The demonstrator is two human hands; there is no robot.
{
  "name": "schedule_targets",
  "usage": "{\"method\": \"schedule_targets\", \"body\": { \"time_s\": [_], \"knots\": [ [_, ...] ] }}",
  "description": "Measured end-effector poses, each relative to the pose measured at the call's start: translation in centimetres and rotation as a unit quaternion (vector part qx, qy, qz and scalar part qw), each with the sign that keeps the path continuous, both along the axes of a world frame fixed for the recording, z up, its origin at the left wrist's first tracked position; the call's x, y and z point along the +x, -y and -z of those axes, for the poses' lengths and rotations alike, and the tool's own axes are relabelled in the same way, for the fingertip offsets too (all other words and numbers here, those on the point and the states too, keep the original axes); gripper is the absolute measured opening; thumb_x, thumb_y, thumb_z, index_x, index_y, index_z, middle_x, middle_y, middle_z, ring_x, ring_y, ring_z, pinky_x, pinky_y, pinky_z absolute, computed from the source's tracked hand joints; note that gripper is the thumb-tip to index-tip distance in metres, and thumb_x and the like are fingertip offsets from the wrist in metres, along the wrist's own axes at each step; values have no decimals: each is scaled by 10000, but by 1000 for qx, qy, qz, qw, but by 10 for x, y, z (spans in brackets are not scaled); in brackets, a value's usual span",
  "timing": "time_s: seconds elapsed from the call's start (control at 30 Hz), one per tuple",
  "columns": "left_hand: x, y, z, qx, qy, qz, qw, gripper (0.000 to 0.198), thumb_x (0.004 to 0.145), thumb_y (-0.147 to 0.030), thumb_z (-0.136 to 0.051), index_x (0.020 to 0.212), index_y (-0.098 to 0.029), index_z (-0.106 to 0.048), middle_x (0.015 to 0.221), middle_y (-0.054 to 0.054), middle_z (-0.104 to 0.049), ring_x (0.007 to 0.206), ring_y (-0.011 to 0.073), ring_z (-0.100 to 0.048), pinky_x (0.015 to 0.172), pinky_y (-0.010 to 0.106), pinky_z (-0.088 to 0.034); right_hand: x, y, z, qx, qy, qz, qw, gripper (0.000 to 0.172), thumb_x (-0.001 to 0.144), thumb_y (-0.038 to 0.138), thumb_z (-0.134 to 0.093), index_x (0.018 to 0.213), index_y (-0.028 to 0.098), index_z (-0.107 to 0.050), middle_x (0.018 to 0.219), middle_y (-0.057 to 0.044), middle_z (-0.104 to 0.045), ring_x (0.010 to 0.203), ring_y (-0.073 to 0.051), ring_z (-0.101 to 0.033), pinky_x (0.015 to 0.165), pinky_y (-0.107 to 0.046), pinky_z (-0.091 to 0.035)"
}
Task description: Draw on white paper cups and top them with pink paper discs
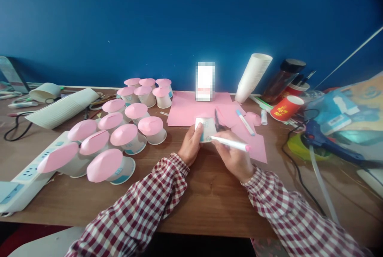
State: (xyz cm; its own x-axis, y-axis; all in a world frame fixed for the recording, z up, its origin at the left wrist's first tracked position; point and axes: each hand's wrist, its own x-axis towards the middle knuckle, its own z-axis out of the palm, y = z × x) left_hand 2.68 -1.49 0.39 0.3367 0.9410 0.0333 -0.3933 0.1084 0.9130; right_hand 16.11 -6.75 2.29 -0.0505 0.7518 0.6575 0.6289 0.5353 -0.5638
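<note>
Between my hands is a white paper cup (206,125) with a pale blue print. My left hand (190,143) is closed round its left side, thumb on the front. My right hand (233,155) grips a white marker pen (230,142) with a pink end, and its tip touches or nearly touches the cup's lower right. Behind the cup lie pink paper sheets (188,109). A second marker, white and blue (245,122), rests on the pink paper to the right, with a small white cap (263,116) beside it.
Several paper cups with pink paper tops (124,134) stand at the left. A power strip (36,169) and a lying cup stack (64,107) are farther left. Another cup stack (253,77) leans on the blue wall. At right are a red cup (287,108) and a blue glue gun (326,141) with cable.
</note>
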Motion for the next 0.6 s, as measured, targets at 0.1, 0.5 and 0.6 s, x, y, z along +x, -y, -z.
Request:
{"method": "schedule_targets", "body": {
  "time_s": [0.1,0.5,0.6],
  "knots": [
    [1,1,-2,-25,31,10,999,486,856,-548,-483,1085,-134,-594,946,81,-659,835,179,-594,752,295,-453,1,3,0,14,-27,45,999,108,895,285,-546,929,202,-606,850,-48,-659,755,-180,-630,660,-306,-530],
    [1,1,1,-8,8,-10,1000,465,852,-549,-488,1010,-127,-602,905,77,-651,783,163,-571,719,280,-437,-1,3,-1,11,-7,40,999,101,901,269,-531,932,200,-597,849,-49,-647,753,-179,-619,665,-308,-527],
    [1,1,1,-1,-18,-28,999,479,839,-564,-498,1002,-128,-614,881,73,-649,786,172,-562,733,290,-437,0,2,-2,7,4,25,1000,111,904,271,-522,925,195,-601,868,-56,-651,788,-187,-625,692,-317,-527]
  ]
}}
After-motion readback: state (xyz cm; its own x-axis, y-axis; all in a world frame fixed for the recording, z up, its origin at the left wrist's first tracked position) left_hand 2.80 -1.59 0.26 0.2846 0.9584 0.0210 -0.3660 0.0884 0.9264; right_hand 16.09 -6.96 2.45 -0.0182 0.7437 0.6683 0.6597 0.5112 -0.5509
